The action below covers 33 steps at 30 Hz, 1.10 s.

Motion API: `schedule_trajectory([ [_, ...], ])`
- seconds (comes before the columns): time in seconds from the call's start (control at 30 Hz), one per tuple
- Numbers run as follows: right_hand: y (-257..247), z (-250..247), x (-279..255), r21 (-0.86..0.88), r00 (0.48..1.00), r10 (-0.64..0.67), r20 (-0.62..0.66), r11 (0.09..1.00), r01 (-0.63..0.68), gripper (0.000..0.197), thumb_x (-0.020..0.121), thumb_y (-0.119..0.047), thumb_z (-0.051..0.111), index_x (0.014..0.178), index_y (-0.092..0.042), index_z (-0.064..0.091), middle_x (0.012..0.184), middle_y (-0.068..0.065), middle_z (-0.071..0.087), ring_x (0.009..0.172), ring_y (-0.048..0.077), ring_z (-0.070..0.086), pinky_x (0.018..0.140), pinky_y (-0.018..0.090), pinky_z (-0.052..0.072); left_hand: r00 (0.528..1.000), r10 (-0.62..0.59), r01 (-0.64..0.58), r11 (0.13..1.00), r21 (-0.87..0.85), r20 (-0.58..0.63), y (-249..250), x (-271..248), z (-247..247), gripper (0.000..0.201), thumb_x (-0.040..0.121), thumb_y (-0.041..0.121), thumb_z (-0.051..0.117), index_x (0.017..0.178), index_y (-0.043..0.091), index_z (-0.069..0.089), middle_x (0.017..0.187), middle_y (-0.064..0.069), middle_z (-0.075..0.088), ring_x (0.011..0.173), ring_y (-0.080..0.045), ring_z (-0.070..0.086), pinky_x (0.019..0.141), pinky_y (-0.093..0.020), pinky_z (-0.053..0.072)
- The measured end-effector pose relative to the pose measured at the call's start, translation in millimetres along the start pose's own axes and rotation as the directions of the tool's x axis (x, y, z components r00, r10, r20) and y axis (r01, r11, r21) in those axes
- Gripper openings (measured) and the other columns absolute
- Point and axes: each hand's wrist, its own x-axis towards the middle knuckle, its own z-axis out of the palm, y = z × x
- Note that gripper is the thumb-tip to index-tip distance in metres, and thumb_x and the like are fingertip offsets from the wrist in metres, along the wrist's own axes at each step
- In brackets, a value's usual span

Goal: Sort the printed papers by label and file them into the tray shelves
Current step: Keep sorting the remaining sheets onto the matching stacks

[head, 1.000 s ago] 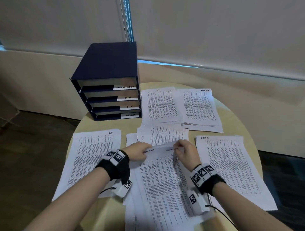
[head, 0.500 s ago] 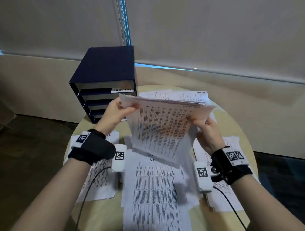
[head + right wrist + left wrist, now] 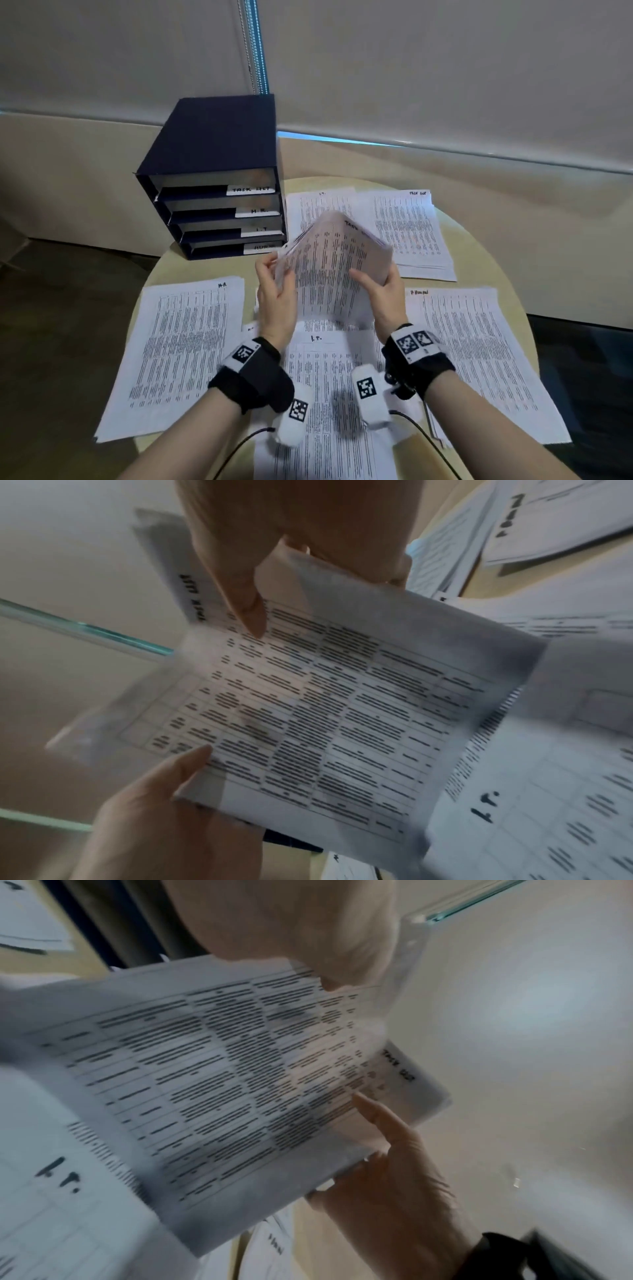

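Lifted further off the table since half a second ago, and now bowed into an arch rather than held flat. Left hand (image 3: 276,301) curled round the left edge of the held sheaf (image 3: 334,270), thumb on the printed face; right hand (image 3: 383,298) gripping the right edge likewise, thumb (image 3: 245,607) pressed near the handwritten label. Squeezed inward from both sides, probably to square the sheets into one block before filing. Label blurred in the wrist views, seemingly "Task List", so likely bound for the far-right pile (image 3: 406,233) or the top shelf.

Directly below, an "I.T." pile (image 3: 329,394); to the left an "H.R." pile (image 3: 185,346); to the right another pile (image 3: 479,359), heading unclear. Farther off, a second I.T. pile (image 3: 315,209). At far left, the dark blue tray shelves (image 3: 212,192), four labelled slots facing near. All on a round pale wooden table (image 3: 479,240). Beyond, beige blinds (image 3: 445,68) and a bead chain (image 3: 251,44); dark floor to either side.
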Motion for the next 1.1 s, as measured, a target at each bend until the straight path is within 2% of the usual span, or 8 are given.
schedule_trajectory([
  [0.27,41.8,1.3,27.3,-0.137,0.971,0.238,-0.033,0.961,-0.24,0.04,0.08,0.002,0.059,0.115,-0.008,0.043,0.103,0.008,0.056,0.087,0.018,0.057,0.064,0.026,0.045,0.952,-0.301,0.299,0.953,-0.056,-0.046,-53.1,25.5,3.3,0.05,0.069,0.056,0.059,0.113,0.037,0.044,0.123,0.007,0.057,0.116,-0.019,0.054,0.106,-0.053,0.039],
  [0.4,71.8,1.3,21.2,-0.323,0.964,0.247,-0.097,0.908,-0.265,0.024,0.091,0.003,0.043,0.111,-0.009,0.043,0.09,0.009,0.055,0.066,0.016,0.053,0.051,0.024,0.048,0.91,-0.405,0.407,0.913,0.008,-0.091,-76.0,30.1,8.4,0.06,0.096,0.034,0.049,0.149,0.028,0.023,0.15,0.002,0.034,0.135,-0.021,0.035,0.114,-0.047,0.026],
  [0.5,78.9,-3.1,27.1,-0.428,0.972,0.162,-0.17,0.876,-0.221,0.013,0.097,-0.004,0.038,0.1,-0.012,0.048,0.078,0.01,0.057,0.056,0.02,0.052,0.048,0.03,0.049,0.904,-0.424,0.428,0.899,0.09,-0.057,-90.9,36.5,12.3,0.052,0.1,0.028,0.041,0.149,0.023,0.024,0.15,0.001,0.036,0.138,-0.025,0.034,0.114,-0.045,0.029],
  [0.67,47.7,-50.0,95.3,-0.462,0.938,-0.001,-0.345,0.871,-0.169,0.022,0.091,-0.008,0.04,0.109,-0.002,0.052,0.09,0.022,0.062,0.073,0.029,0.059,0.057,0.028,0.045,0.963,-0.181,0.071,0.886,0.458,0.202,-91.0,35.4,11.9,0.031,0.097,0.024,0.048,0.127,0.025,0.041,0.112,0.008,0.049,0.105,-0.012,0.053,0.09,-0.032,0.05],
  [0.8,16.3,-112.1,162.1,-0.55,0.883,0.055,-0.466,0.764,-0.338,0.032,0.083,0.002,0.048,0.115,-0.001,0.052,0.103,0.026,0.063,0.094,0.041,0.06,0.079,0.048,0.052,0.773,-0.189,-0.389,0.612,0.689,0.605,-101.2,31.9,-1.0,0.024,0.092,0.046,0.051,0.111,0.032,0.05,0.109,0.017,0.044,0.102,-0.001,0.045,0.092,-0.021,0.041],
  [0.87,2.4,-131.0,180.0,-0.612,0.873,0.114,-0.474,0.671,-0.419,0.036,0.08,0.005,0.059,0.115,0.001,0.052,0.099,0.021,0.061,0.089,0.037,0.06,0.072,0.045,0.053,0.702,-0.241,-0.476,0.541,0.693,0.67,-105.3,31.0,-5.3,0.031,0.086,0.054,0.055,0.11,0.034,0.049,0.108,0.017,0.04,0.101,-0.004,0.042,0.088,-0.021,0.038],
  [1.0,-16.2,-143.4,198.0,-0.701,0.873,0.205,-0.443,0.527,-0.48,0.029,0.088,-0.003,0.058,0.115,0.004,0.05,0.082,0.014,0.053,0.07,0.028,0.051,0.054,0.032,0.036,0.683,-0.276,-0.533,0.444,0.72,0.676,-111.6,34.8,-10.2,0.034,0.08,0.055,0.059,0.104,0.035,0.048,0.106,0.014,0.04,0.097,-0.007,0.039,0.079,-0.023,0.035],
  [1.1,-22.4,-144.1,203.2,-0.716,0.873,0.209,-0.441,0.505,-0.482,0.032,0.09,-0.004,0.054,0.12,0.004,0.048,0.093,0.017,0.056,0.08,0.031,0.053,0.062,0.032,0.039,0.66,-0.297,-0.556,0.424,0.715,0.69,-111.6,37.1,-11.0,0.03,0.081,0.053,0.059,0.099,0.034,0.046,0.103,0.013,0.04,0.094,-0.007,0.038,0.076,-0.023,0.033],
])
